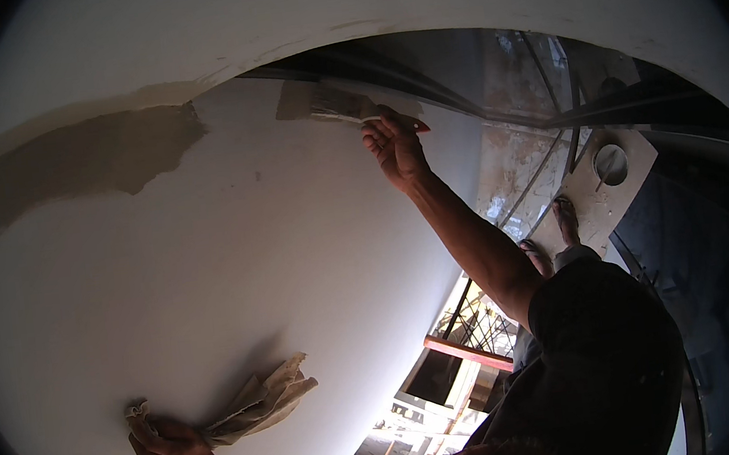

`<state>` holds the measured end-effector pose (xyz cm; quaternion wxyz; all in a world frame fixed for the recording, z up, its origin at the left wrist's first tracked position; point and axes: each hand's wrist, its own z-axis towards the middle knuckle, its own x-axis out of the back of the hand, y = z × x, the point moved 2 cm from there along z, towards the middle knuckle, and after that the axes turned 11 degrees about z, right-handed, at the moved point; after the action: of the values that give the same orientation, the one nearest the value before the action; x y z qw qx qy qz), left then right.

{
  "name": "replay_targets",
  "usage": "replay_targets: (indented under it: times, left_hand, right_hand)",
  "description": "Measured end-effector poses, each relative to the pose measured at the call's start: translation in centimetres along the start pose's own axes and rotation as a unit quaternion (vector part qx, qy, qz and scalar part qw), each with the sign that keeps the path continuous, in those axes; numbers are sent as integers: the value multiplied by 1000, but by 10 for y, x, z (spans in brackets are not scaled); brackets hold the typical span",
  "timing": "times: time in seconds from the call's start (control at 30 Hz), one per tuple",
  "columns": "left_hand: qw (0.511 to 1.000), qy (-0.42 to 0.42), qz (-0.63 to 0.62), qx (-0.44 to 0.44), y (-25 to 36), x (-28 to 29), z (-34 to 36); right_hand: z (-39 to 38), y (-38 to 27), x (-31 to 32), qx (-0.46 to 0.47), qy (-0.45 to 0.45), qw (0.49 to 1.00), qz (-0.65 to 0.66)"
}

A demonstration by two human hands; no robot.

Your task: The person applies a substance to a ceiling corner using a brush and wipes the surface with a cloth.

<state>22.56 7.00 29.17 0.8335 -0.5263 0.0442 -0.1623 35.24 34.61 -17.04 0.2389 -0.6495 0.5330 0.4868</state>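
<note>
Against the pale wall, my right hand grips a wide, flat tool that looks like a paintbrush, with a red-tipped handle. Its broad end lies at a small dark damp-looking patch near the wall's upper edge. My left hand is closed around a crumpled brown cloth, whose loose end sticks out to the right over the wall. A larger brown patch with a ragged edge spreads across the upper left of the wall.
At the right, my sandalled feet stand by a pale board bearing a round container with a stick-like thing in it. Dark metal bars cross there. Below my right arm runs a red-orange bar.
</note>
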Motion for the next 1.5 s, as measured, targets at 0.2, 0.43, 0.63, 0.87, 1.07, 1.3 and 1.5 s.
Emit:
replay_targets:
  times: [0.2,0.43,0.63,0.87,1.07,1.3,1.5]
  left_hand:
    - [1000,4,-19,16,-9,1,-6]
    - [1000,-6,-9,4,-2,-2,-5]
    - [999,19,11,-28,0,4,3]
    - [999,0,14,-33,-7,-2,-5]
    - [1000,-8,6,6,-11,-6,-14]
    - [1000,-5,-11,4,-12,-7,-15]
    - [998,-38,8,41,-20,-8,-25]
  right_hand:
    - [-2,3,-1,-9,-3,1000,9]
    - [1,-2,11,3,5,1000,-9]
    - [-2,-2,9,3,5,1000,-24]
    - [-3,-16,28,10,13,999,-31]
    - [-4,-34,53,64,41,987,-141]
    - [3,-38,43,188,44,911,-364]
    - [-9,-22,-16,214,-73,899,-374]
